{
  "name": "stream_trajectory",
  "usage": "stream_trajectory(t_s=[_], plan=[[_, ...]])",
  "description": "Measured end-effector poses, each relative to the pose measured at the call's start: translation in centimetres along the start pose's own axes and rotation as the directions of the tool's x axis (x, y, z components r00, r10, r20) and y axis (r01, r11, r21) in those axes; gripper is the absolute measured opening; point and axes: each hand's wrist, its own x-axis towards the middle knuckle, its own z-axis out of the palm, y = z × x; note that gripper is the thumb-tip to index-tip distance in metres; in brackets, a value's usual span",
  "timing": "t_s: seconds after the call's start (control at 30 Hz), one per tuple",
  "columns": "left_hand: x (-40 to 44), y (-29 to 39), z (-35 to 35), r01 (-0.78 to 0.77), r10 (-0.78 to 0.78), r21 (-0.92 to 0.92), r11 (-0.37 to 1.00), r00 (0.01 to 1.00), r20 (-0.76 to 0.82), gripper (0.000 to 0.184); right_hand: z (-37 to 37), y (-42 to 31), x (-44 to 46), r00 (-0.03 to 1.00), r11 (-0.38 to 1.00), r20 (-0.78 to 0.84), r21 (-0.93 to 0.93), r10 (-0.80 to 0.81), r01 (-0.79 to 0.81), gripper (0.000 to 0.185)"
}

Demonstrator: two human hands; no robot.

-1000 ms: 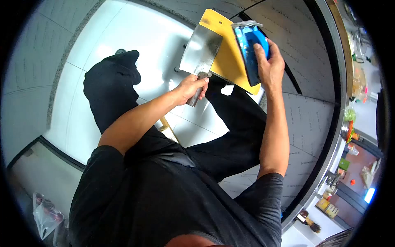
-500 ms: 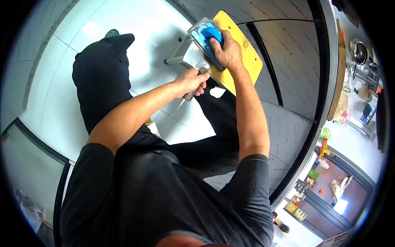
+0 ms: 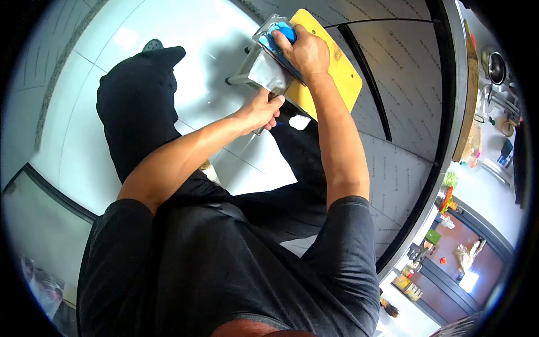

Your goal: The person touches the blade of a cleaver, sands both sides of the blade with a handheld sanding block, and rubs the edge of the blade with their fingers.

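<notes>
My left hand [image 3: 263,112] is closed around the brown handle of what looks like a cleaver. Its broad silvery blade [image 3: 268,72] points away from me beside a yellow stool [image 3: 339,73]. My right hand [image 3: 310,51] is wrapped over a rounded blue grip [image 3: 288,35], with the thumb along its near side. Beneath the grip lies a long dark block, mostly covered by the hand. A clear plastic tray [image 3: 273,23] shows at the block's far end, on the stool's left edge. Whether blade and block touch, I cannot tell.
Dark-clad legs [image 3: 137,106] flank the stool, with a white patch [image 3: 299,122] on the right one. Grey cabinet panels [image 3: 387,67] stand close on the right, below a counter edge [image 3: 443,129]. Pans and kitchen goods line that counter. Pale floor tiles [image 3: 224,33] lie left.
My right hand has slid away from me along the block, toward the clear tray, taking the blue grip with it. My left hand stays on the handle, barely shifted.
</notes>
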Motion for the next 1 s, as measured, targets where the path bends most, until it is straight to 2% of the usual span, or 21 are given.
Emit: stream_trajectory(t_s=[0.1,0.2,0.23,0.3,0.37,0.47,0.5,0.57,0.63,0.67,0.7,0.77,0.83,0.93,1.0], plan=[[0.0,0.6,0.1,0.02,-0.021,-0.01,1.0,1.0,-0.013,0.032,0.2,0.2,-0.1,0.999,0.999,-0.027,0.012,-0.042,0.042,0.062],[0.1,0.5,0.3,0.056,-0.058,-0.059,0.997,0.998,-0.028,0.029,-0.7,-0.6,-2.1,0.952,0.948,0.033,0.109,-0.304,0.299,0.053],[0.0,0.8,0.4,0.06,-0.061,-0.034,0.998,0.997,-0.047,0.027,-0.8,-0.8,-2.0,0.953,0.95,0.034,0.094,-0.302,0.298,0.054],[-0.1,1.2,0.5,0.048,-0.049,-0.045,0.998,0.998,-0.038,0.027,-1.3,-1.2,-2.7,0.915,0.904,0.007,0.152,-0.404,0.399,0.051],[-0.4,1.8,0.7,0.083,-0.084,-0.015,0.996,0.994,-0.073,0.027,-1.2,-0.9,-1.4,0.917,0.906,0.009,0.159,-0.398,0.392,0.051],[-0.5,1.1,0.8,0.118,-0.118,-0.01,0.993,0.991,-0.056,0.027,0.6,1.0,3.8,0.991,0.99,-0.029,0.052,-0.132,0.134,0.057],[-0.3,1.3,0.5,0.114,-0.115,-0.023,0.993,0.992,-0.052,0.026,0.6,0.4,4.5,0.994,0.997,-0.099,0.06,-0.043,0.05,0.055],[-0.1,1.4,0.7,0.109,-0.111,-0.052,0.993,0.993,-0.047,0.026,0.2,-0.3,3.5,0.999,0.996,-0.035,0.084,-0.032,0.035,0.054],[0.0,1.3,0.7,0.123,-0.125,-0.038,0.992,0.99,-0.067,0.024,-0.6,-1.8,-0.3,0.98,0.979,0.069,0.094,-0.187,0.18,0.052],[0.1,1.1,0.8,0.121,-0.121,-0.011,0.993,0.99,-0.067,0.022,-1.0,-2.1,-1.9,0.936,0.926,0.039,0.167,-0.349,0.338,0.052],[0.0,1.4,0.8,0.134,-0.135,-0.013,0.991,0.988,-0.074,0.022,-0.6,-1.8,-1.5,0.9,0.873,-0.04,0.229,-0.433,0.43,0.053],[-0.3,1.8,0.9,0.127,-0.129,-0.034,0.991,0.989,-0.068,0.023,-0.4,-1.2,-0.1,0.957,0.952,0.05,0.131,-0.287,0.278,0.054],[0.0,1.8,0.8,0.135,-0.135,0.0,0.991,0.989,-0.063,0.025,0.2,1.1,4.2,0.998,0.992,-0.004,0.108,-0.069,0.069,0.056],[0.2,1.6,0.8,0.16,-0.16,-0.003,0.987,0.984,-0.079,0.025,0.1,0.2,3.3,0.994,0.991,-0.01,0.078,-0.111,0.111,0.055],[0.5,1.2,0.5,0.123,-0.124,-0.025,0.992,0.991,-0.049,0.024,-0.5,-1.1,-1.1,0.964,0.953,0.031,0.159,-0.265,0.257,0.055]])
